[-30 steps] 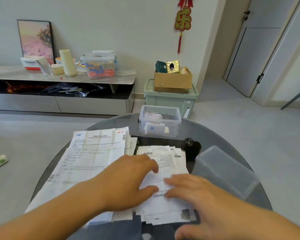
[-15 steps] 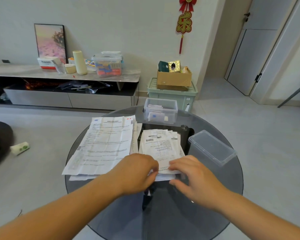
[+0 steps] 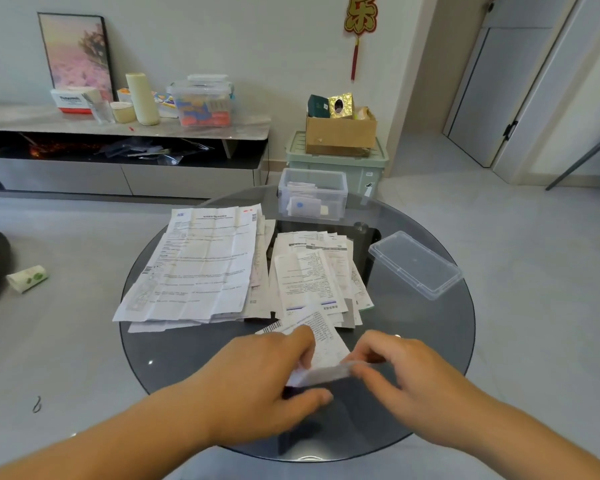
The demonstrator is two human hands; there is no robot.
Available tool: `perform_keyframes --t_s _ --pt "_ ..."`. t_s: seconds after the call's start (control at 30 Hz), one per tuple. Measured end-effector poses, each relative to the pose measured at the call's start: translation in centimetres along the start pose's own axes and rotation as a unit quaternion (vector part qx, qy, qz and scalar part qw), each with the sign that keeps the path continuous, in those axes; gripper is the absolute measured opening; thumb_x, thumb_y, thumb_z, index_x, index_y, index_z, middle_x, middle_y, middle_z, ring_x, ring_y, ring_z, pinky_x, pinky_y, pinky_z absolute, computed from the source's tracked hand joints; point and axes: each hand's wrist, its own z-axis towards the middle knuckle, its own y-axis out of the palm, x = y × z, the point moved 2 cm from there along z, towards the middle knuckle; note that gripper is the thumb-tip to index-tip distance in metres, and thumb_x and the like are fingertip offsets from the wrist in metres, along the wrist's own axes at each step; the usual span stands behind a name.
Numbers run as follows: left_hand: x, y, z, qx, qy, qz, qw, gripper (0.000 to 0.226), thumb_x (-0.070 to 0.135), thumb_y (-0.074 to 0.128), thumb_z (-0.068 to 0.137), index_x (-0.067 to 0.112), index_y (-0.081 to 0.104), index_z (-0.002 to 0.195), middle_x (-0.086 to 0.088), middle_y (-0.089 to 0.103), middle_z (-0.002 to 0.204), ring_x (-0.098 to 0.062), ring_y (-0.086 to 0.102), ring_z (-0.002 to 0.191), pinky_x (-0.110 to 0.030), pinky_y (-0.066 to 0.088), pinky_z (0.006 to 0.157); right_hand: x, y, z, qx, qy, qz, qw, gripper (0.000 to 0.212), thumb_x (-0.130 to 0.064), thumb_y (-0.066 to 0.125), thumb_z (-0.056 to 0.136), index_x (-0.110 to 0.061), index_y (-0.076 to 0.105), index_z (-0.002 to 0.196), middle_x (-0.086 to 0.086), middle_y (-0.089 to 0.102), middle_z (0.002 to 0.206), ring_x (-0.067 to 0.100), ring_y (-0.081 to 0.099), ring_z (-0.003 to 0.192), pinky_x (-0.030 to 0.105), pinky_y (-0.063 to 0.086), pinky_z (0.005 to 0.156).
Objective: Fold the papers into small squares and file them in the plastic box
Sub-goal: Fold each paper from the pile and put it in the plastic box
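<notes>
While left hand (image 3: 257,382) and right hand (image 3: 409,372) pinch it, paper (image 3: 326,346) between fingers (image 3: 300,338) (blurred).

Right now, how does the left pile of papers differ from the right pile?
The left pile holds large creased sheets lying fairly square; the right pile holds narrower slips, fanned unevenly. The left pile sits clear of both hands; the right pile lies just beyond the slip that the left hand and right hand pinch. Both are printed white paper on the glass table.
</notes>
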Motion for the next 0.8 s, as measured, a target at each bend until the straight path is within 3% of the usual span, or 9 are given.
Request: perform_keyframes --t_s 0.17,0.23,0.3,0.4,0.47,0.53,0.6,0.67,0.8 --pt "-1.6 0.8 0.8 0.032 -0.078 -0.115 0.990 0.029 0.067 0.052 0.089 0.039 0.056 0.097 0.020 0.066 0.096 -0.003 0.060 0.084 -0.024 0.053 0.074 -0.5 0.3 0.2 0.000 0.012 0.074 0.997 0.011 -0.040 0.043 0.102 -0.034 0.043 0.093 -0.043 0.055 0.084 -0.004 0.054 0.069 0.016 0.043 0.057" --pt "-2.1 0.8 1.1 0.027 -0.085 -0.184 0.979 0.012 0.050 0.058 0.094 0.048 0.060 0.106 0.034 0.065 0.107 0.007 0.061 0.096 -0.015 0.051 0.082 -0.5 0.4 0.5 0.011 0.029 0.120 0.992 0.008 -0.041 0.051 0.099 -0.037 0.045 0.099 -0.036 0.060 0.094 -0.002 0.058 0.076 0.016 0.047 0.062" --pt "-2.6 0.7 1.2 0.017 -0.099 -0.230 0.968 0.020 0.037 0.066 0.094 0.047 0.063 0.110 0.036 0.065 0.111 0.010 0.062 0.100 -0.014 0.052 0.086 -0.4 0.6 1.1 0.027 0.050 0.161 0.985 0.023 -0.038 0.062 0.095 -0.039 0.045 0.110 -0.032 0.065 0.102 0.000 0.062 0.088 0.016 0.051 0.072" --pt "-3.2 0.9 0.9 -0.011 -0.132 -0.192 0.972 0.023 0.037 0.074 0.086 0.038 0.059 0.104 0.029 0.060 0.109 0.003 0.061 0.097 -0.014 0.054 0.082 0.0 1.0 2.1 0.026 0.078 0.159 0.984 0.041 -0.036 0.068 0.092 -0.043 0.041 0.120 -0.022 0.070 0.099 0.003 0.063 0.088 0.018 0.052 0.077" --pt "-3.3 1.0 0.8 -0.016 -0.151 -0.142 0.978 0.042 0.044 0.078 0.082 0.041 0.049 0.112 0.030 0.047 0.111 0.001 0.054 0.101 -0.009 0.051 0.081 0.2 1.4 2.6 0.015 0.093 0.127 0.987 0.049 -0.037 0.071 0.090 -0.044 0.039 0.126 -0.019 0.067 0.093 -0.002 0.062 0.085 0.015 0.051 0.073" --pt "-3.5 1.0 0.7 -0.010 -0.159 -0.111 0.981 0.061 0.051 0.081 0.075 0.042 0.040 0.120 0.026 0.045 0.116 -0.002 0.051 0.107 -0.015 0.053 0.086 0.4 1.9 3.1 0.013 0.098 0.088 0.991 0.059 -0.041 0.074 0.086 -0.043 0.037 0.132 -0.022 0.061 0.093 -0.003 0.060 0.086 0.016 0.051 0.073" --pt "-3.6 1.1 0.6 -0.018 -0.163 -0.093 0.982 0.078 0.058 0.081 0.072 0.044 0.030 0.129 0.021 0.041 0.124 -0.005 0.047 0.113 -0.020 0.054 0.091 0.4 2.5 3.4 0.019 0.093 0.049 0.994 0.070 -0.048 0.076 0.081 -0.046 0.032 0.135 -0.029 0.054 0.106 0.001 0.056 0.097 0.022 0.053 0.087" --pt "-3.7 1.4 0.7 -0.024 -0.163 -0.072 0.984 0.084 0.066 0.076 0.072 0.044 0.027 0.137 0.018 0.038 0.129 -0.005 0.041 0.118 -0.020 0.050 0.095 0.1 3.0 3.5 0.024 0.085 -0.011 0.996 0.078 -0.057 0.074 0.078 -0.046 0.027 0.140 -0.029 0.043 0.121 0.003 0.042 0.111 0.028 0.041 0.105" --pt "-3.4 2.0 1.2 0.009 -0.155 -0.029 0.987 0.070 0.073 0.060 0.082 0.040 0.037 0.139 0.012 0.037 0.132 -0.008 0.037 0.125 -0.021 0.043 0.100 -0.1 3.6 3.6 0.038 0.061 -0.057 0.996 0.086 -0.071 0.065 0.077 -0.047 0.017 0.144 -0.021 0.035 0.143 0.006 0.032 0.127 0.030 0.024 0.110"
